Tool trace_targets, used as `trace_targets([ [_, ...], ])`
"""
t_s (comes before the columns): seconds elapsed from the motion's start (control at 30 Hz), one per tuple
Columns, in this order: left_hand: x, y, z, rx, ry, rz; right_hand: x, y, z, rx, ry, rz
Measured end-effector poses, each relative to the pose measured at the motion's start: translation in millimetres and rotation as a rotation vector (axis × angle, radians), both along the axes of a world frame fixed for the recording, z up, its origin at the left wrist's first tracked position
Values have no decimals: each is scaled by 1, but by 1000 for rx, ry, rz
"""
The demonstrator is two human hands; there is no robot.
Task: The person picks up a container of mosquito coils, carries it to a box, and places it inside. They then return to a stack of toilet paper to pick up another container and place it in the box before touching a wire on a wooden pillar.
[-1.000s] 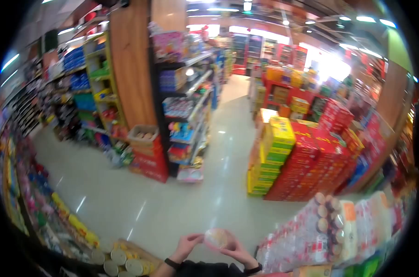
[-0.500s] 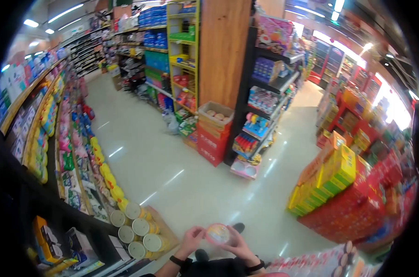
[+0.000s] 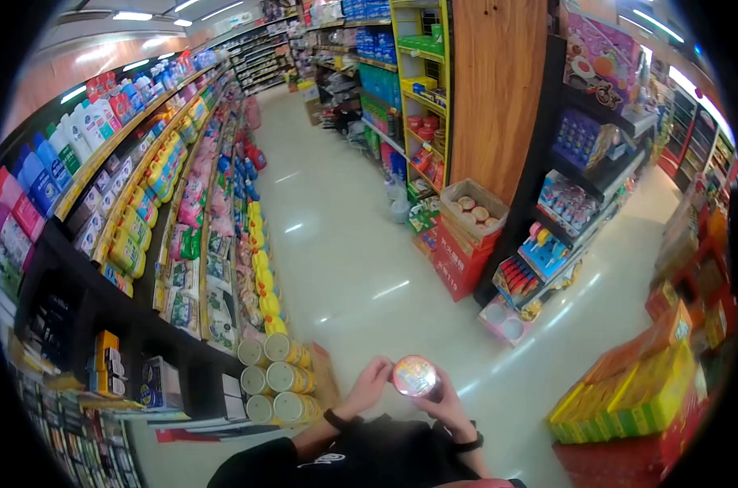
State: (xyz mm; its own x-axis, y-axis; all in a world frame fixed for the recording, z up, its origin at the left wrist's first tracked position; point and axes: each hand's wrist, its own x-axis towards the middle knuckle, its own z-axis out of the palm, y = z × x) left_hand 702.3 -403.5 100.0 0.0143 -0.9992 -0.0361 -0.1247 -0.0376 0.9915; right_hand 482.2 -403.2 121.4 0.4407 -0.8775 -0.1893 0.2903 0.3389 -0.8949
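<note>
Round lidded tub (image 3: 415, 376), lower centre of frame, gripped by right hand (image 3: 448, 409); left hand (image 3: 371, 385) half-curled beside its rim, can't tell if touching. Probably light, slightly squashable, slick-topped; best held gently round the sides.

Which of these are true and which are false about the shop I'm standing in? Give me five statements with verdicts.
1. The right hand holds the tub. True.
2. The cans stand to the right of the tub. False: the cans stand to its left.
3. The red box stands in front of the pillar. True.
4. Both wrists are bare. False: a dark band is on each.
5. The tub's top faces the floor. False: it faces the camera.
</note>
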Motion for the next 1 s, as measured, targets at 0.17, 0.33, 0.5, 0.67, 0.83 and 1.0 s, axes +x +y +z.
trace_targets([
  [0.17, -47, -50, 31, -44, -85, -108, -45, -56, -11, -103, 29, -15],
  [0.33, -67, -78, 16, -22, -67, -93, -69, -87, -8, -16, 18, 11],
  [0.5, -67, -106, 24, 27, -60, -117, -77, -114, -22, 60, 56, 51],
  [0.67, -55, -148, -14, 182, -47, -236, -83, -140, -24, 76, 148, -32],
  [0.83, -57, -213, -22, 300, 261, -302, -74, -183, -32, 88, 221, -104],
  [1.0, -40, -288, -29, 345, 167, -351, -46, -247, -27, 36, 223, -136],
])
